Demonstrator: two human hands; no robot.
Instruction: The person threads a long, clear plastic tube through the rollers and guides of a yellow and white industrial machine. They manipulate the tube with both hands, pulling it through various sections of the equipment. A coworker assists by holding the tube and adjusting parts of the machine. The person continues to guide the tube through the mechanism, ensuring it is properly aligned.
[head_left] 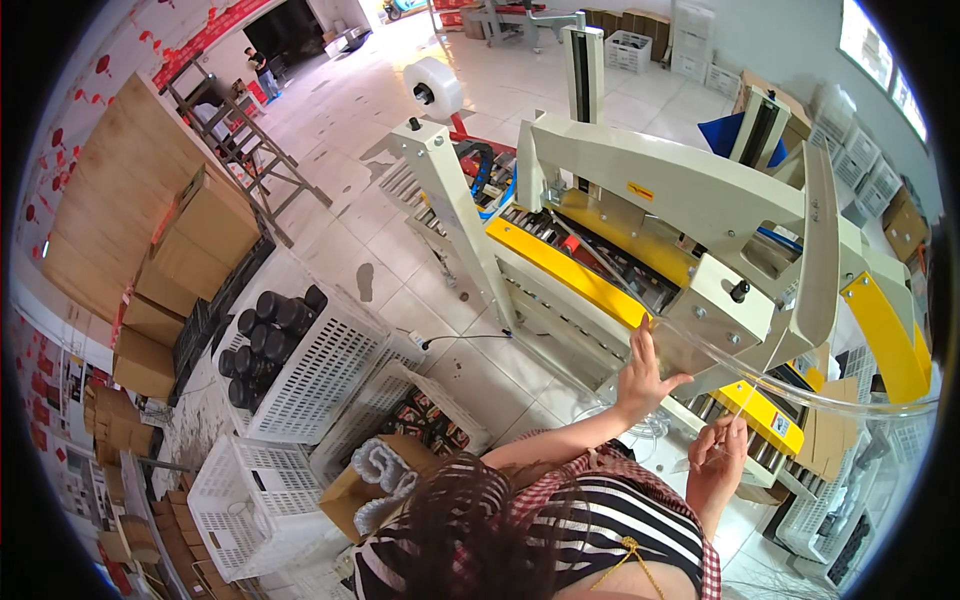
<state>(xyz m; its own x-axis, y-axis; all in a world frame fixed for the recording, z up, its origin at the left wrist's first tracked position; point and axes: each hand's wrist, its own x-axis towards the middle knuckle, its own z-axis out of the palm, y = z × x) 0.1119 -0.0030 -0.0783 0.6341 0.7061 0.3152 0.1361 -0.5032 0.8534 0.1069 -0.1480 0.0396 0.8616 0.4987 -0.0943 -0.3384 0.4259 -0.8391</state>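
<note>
My left hand (648,378) lies with its fingers stretched out and thumb apart, at the end of a yellow rail (570,272) on a beige carton-sealing machine (665,180). Its fingertips meet the near end of a clear, glossy curved band (800,392) that sweeps off to the right. To the right and nearer my body, my right hand (718,455) is closed in a pinch. A thin, pale strand runs up from its fingers; what it belongs to is too fine to make out. Just beyond that hand sits a second yellow rail (765,418).
White perforated crates stand at the left, one with black-capped bottles (270,340), another with dark packets (430,420). A cardboard box (350,500) holds bubble wrap. Cartons (195,240) and a wooden ladder (250,150) are farther left. A cable crosses the tiled floor. A person is far off.
</note>
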